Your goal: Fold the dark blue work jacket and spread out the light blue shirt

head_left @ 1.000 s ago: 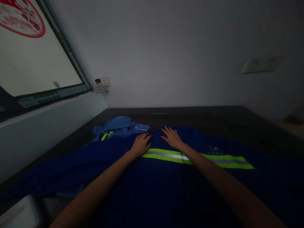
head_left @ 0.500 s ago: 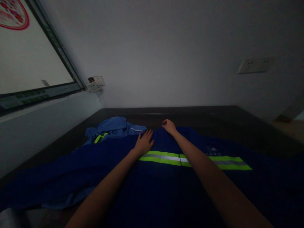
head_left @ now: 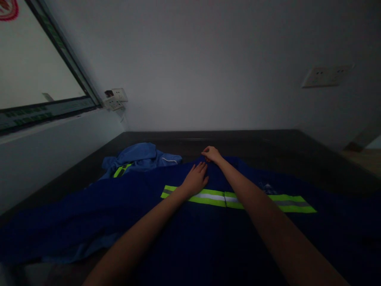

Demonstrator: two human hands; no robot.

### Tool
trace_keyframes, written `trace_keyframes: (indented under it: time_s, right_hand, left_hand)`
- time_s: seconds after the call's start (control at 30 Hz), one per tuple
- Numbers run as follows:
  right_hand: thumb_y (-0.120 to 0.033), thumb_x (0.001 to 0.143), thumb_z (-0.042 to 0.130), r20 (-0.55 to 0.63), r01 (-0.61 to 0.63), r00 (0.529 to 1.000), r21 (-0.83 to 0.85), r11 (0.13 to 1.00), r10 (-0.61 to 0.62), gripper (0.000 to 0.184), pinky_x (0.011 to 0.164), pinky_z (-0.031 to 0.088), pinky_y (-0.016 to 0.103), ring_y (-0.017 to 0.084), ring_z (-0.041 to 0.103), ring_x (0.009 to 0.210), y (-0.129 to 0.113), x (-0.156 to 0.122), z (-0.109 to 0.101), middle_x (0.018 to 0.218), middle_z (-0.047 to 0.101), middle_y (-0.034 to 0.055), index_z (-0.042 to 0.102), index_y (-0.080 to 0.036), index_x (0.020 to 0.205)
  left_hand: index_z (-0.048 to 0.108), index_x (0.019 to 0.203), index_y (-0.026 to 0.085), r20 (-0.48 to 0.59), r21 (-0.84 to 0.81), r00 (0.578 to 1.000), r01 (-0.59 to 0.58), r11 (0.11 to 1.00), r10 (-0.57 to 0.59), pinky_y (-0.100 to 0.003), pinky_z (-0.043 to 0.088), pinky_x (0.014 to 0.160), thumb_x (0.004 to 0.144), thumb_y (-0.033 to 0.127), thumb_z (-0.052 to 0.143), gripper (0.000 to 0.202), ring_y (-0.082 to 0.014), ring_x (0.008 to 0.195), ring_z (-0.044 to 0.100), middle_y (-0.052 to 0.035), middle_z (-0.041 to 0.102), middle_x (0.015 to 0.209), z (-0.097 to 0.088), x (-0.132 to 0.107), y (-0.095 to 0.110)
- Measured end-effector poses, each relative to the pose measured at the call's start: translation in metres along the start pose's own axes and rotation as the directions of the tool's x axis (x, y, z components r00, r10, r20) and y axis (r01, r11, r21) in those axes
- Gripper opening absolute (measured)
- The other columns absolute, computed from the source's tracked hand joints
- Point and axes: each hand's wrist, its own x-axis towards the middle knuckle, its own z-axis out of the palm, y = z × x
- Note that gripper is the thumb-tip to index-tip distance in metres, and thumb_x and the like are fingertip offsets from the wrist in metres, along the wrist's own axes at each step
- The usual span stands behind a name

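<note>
Dark blue work jacket (head_left: 190, 226) lies spread over the worktop (head_left: 253, 143), a light-blue garment (head_left: 138, 153) at its far left. The right hand (head_left: 206, 154), flat and splayed a second ago, has narrowed to a pinch at the jacket's far edge and appears to hold the fabric. The left hand (head_left: 195, 178) has shifted right, resting open and flat just beside it, wrist over the reflective band (head_left: 211, 197). One spot seems gripped now, the neighbouring cloth pressed.
</note>
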Motion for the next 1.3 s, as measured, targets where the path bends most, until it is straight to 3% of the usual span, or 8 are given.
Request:
trace_keyframes:
  time_s: [0.2,0.37,0.53,0.73,0.97,1.17,1.3]
  right_hand:
    - [-0.014,0.071,0.073,-0.011,-0.036,0.999,0.027,0.999,0.036,0.025,0.051,0.048,0.017,0.009,0.061,0.051,-0.004,0.004,0.006,0.069,0.07,0.0012,0.068,-0.017,0.095]
    - [-0.011,0.075,0.067,-0.023,-0.057,0.998,0.04,0.998,0.058,0.018,0.05,0.047,0.016,0.009,0.061,0.052,-0.003,0.008,0.007,0.07,0.069,0.0011,0.07,-0.017,0.092]
    - [-0.015,0.081,0.064,0.022,-0.05,0.999,0.037,0.998,0.05,0.014,0.049,0.048,0.018,0.009,0.058,0.045,-0.005,0.005,0.0,0.056,0.063,-0.0001,0.068,-0.015,0.094]
    - [-0.014,0.067,0.079,0.089,-0.037,0.995,0.032,0.999,0.034,0.034,0.044,0.046,0.019,0.009,0.052,0.039,-0.011,-0.001,-0.004,0.045,0.056,-0.0049,0.066,-0.013,0.098]
    - [-0.014,0.072,0.072,-0.026,0.005,1.0,-0.031,1.0,-0.006,0.023,0.054,0.048,0.021,0.01,0.059,0.053,-0.005,0.004,0.004,0.067,0.067,0.0012,0.069,-0.016,0.095]
    - [-0.015,0.077,0.063,-0.078,0.066,0.994,-0.194,0.979,-0.083,0.017,0.08,0.048,0.027,0.018,0.065,0.092,-0.004,0.003,0.012,0.097,0.071,0.0059,0.07,-0.021,0.092]
    - [-0.016,0.08,0.06,-0.072,0.113,0.988,-0.285,0.952,-0.138,0.018,0.086,0.046,0.03,0.021,0.063,0.101,-0.008,-0.002,0.014,0.104,0.069,0.0064,0.068,-0.022,0.096]
  left_hand:
    - [0.028,0.146,0.008,0.049,0.065,0.999,-0.016,0.998,0.012,-0.046,0.02,0.116,0.096,0.034,0.03,0.056,-0.0256,0.143,0.017,-0.0163,0.023,0.154,0.011,0.0,0.005]
    - [0.027,0.147,0.011,0.043,0.074,0.999,-0.027,0.997,0.024,-0.047,0.02,0.116,0.096,0.035,0.029,0.056,-0.0249,0.144,0.016,-0.0154,0.022,0.154,0.011,-0.002,0.003]
    - [0.029,0.147,0.017,0.008,0.066,1.0,-0.017,0.998,0.016,-0.047,0.02,0.116,0.096,0.035,0.032,0.054,-0.0252,0.143,0.02,-0.0132,0.024,0.154,0.013,-0.003,0.004]
    - [0.03,0.146,0.02,0.02,0.087,1.0,-0.003,0.996,0.001,-0.047,0.02,0.116,0.096,0.035,0.031,0.053,-0.0236,0.143,0.019,-0.0104,0.024,0.155,0.01,-0.005,0.006]
    - [0.028,0.147,0.021,0.027,0.101,1.0,-0.002,0.995,0.0,-0.047,0.021,0.115,0.096,0.036,0.031,0.053,-0.0233,0.144,0.016,-0.0101,0.02,0.156,0.01,-0.004,0.006]
    - [0.028,0.147,0.02,0.032,0.104,0.999,0.0,0.995,-0.003,-0.047,0.021,0.115,0.096,0.036,0.029,0.053,-0.0232,0.144,0.018,-0.0109,0.022,0.155,0.011,-0.004,0.006]
    - [0.027,0.148,0.02,0.046,0.093,0.999,-0.004,0.996,0.0,-0.048,0.02,0.115,0.096,0.037,0.029,0.054,-0.0239,0.144,0.018,-0.0115,0.021,0.155,0.01,-0.004,0.006]
